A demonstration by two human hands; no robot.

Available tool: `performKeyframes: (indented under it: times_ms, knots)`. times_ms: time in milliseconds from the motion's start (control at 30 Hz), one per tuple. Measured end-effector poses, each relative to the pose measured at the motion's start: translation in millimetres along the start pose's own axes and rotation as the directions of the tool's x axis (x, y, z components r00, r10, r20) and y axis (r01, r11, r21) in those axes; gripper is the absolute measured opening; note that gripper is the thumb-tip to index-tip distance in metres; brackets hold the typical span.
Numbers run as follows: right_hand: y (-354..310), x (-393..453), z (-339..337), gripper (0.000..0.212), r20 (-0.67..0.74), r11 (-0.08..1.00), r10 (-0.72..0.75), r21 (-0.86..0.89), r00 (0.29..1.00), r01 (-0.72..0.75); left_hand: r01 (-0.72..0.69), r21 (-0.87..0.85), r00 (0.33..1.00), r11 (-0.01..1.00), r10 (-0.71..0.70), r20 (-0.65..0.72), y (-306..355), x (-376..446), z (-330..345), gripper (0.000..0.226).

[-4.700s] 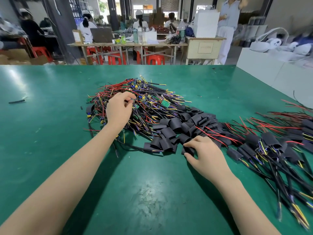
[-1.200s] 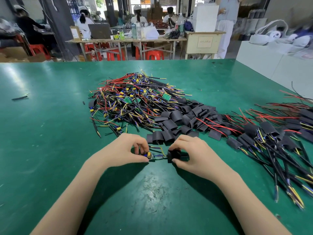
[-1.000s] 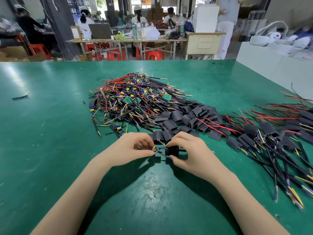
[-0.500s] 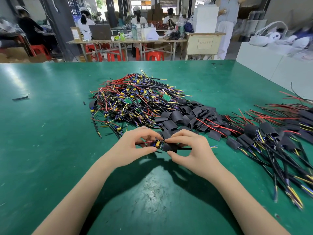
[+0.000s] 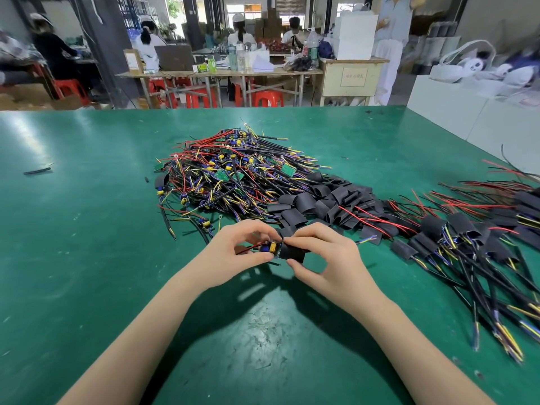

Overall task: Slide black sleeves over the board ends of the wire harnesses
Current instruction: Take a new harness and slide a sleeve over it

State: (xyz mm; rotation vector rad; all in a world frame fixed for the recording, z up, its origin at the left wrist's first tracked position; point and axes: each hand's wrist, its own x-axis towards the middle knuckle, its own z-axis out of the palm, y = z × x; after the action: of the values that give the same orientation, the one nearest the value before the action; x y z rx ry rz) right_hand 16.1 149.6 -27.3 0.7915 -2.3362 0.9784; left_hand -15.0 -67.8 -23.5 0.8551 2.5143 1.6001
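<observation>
In hand: the left hand [image 5: 233,250] pinches the board end [image 5: 271,247] of one harness; the right hand [image 5: 324,255] grips a black sleeve [image 5: 292,253] whose mouth meets the board, just above the green table [image 5: 87,258].
Done: a spread of sleeved harnesses [image 5: 455,238] lies to the right.
Left: a big tangle of bare harnesses [image 5: 228,176] sits behind the hands, with loose sleeves [image 5: 318,200] beside it.
Judgement: well under way, but much of the work seemingly remains.
</observation>
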Motion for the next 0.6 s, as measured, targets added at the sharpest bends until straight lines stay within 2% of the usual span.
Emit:
performKeyframes:
  times_ms: [133,433,600]
  knots:
    - [-0.3,0.3,-0.3,0.029,-0.018,1.000,-0.001,0.013,1.000,0.001,0.004,-0.012,1.000,1.000,-0.004,0.009,-0.1,1.0,0.9,0.023]
    - [-3.0,0.6,0.6,0.028,0.023,0.980,0.195,0.039,0.980,-0.196,-0.055,0.051,0.998,0.997,0.056,-0.025,-3.3,2.1,0.3,0.026]
    - [-2.5,1.0,1.6,0.031,0.032,0.986,0.166,0.023,0.986,-0.167,-0.050,0.074,0.998,0.996,0.054,-0.042,-4.7,1.8,0.2,0.022]
